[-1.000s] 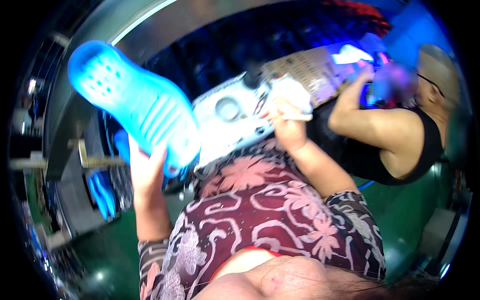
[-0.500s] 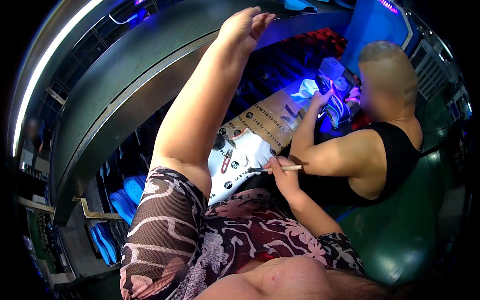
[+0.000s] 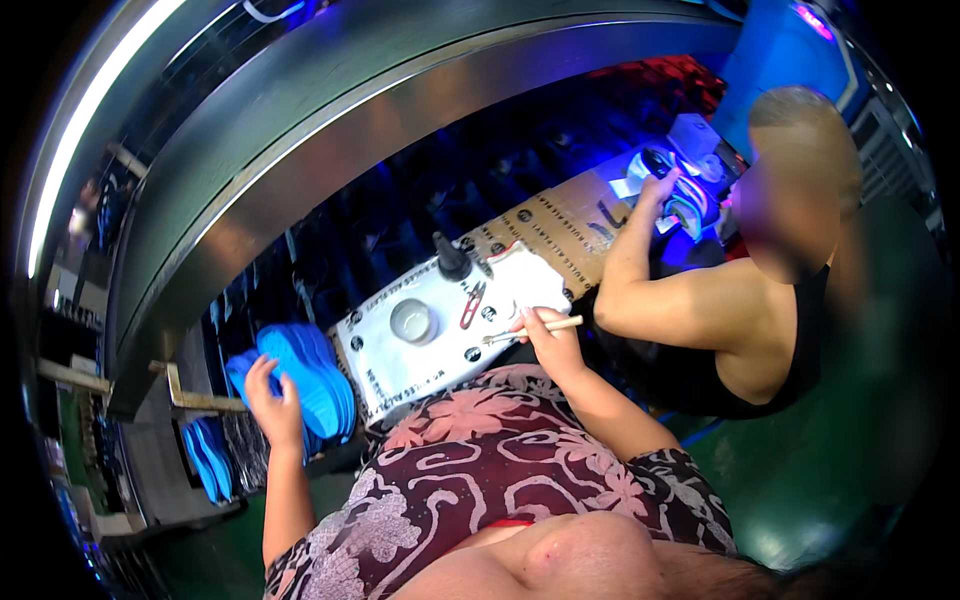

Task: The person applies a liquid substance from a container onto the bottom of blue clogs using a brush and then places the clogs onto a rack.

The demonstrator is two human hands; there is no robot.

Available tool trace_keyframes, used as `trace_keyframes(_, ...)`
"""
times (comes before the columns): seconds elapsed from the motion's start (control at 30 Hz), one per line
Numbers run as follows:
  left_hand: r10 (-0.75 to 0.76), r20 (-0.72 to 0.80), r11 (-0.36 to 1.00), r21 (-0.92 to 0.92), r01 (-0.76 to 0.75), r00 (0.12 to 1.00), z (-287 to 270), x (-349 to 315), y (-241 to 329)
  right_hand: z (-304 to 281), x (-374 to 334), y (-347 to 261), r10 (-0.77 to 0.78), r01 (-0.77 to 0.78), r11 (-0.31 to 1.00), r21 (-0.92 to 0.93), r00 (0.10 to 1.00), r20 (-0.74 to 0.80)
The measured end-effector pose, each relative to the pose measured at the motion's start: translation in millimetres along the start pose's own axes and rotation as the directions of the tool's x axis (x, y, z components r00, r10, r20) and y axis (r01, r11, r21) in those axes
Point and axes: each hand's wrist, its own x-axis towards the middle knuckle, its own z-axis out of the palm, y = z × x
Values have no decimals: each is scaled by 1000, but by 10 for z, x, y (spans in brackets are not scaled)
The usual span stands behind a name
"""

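My left hand (image 3: pixel 272 400) is raised at the near edge of a stack of blue sole-shaped pieces (image 3: pixel 308 365), fingers apart and nothing between them. Whether its fingers touch the stack, I cannot tell. In my right hand (image 3: pixel 553 345) is a thin brush (image 3: pixel 560 324) with a pale handle, its bristles pointing left above the white-covered work surface (image 3: pixel 385 375). A white cloth (image 3: pixel 532 275) lies just beyond that hand. Left of the cloth are red-handled thread snips (image 3: pixel 469 308), a translucent round cup (image 3: pixel 412 322) and a dark bottle with a narrow tip (image 3: pixel 450 258).
A curved metal-edged conveyor bench (image 3: pixel 300 165) arches across the far side. At my right a co-worker (image 3: pixel 700 310) handles a shoe-like item (image 3: pixel 690 200) under violet light. More blue pieces (image 3: pixel 205 460) stand on the lower left shelf. Cardboard (image 3: pixel 560 235) extends the work surface.
My left hand has come back from over the far bench to the blue stack at the left. The cup and bottle now show fully. My right hand still holds the brush, slightly farther left.
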Motion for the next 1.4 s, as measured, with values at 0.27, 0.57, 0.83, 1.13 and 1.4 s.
trace_keyframes(0.27, -546, 423, 819, 87, 568, 723, -177, -1131, -1507, 596, 216, -261, 37, -17, 997, -78, 965, 260)
trace_keyframes(0.57, -749, 57, 651, 251, 716, 660, -511, -874, -1129, 789, 144, -273, 86, -78, 996, -44, 974, 209)
trace_keyframes(0.83, -453, 799, -215, -529, 821, 396, -685, -903, -668, 941, 148, -317, 114, -86, 988, -130, 968, 225)
trace_keyframes(1.13, -403, 449, 371, -716, 591, 797, -76, -459, 305, 1113, 139, -883, -181, 178, 983, 45, 900, 397)
trace_keyframes(1.4, -314, 356, 478, -742, 471, 880, 21, -278, 646, 1206, -1, -852, -516, 638, 759, -129, 710, 479)
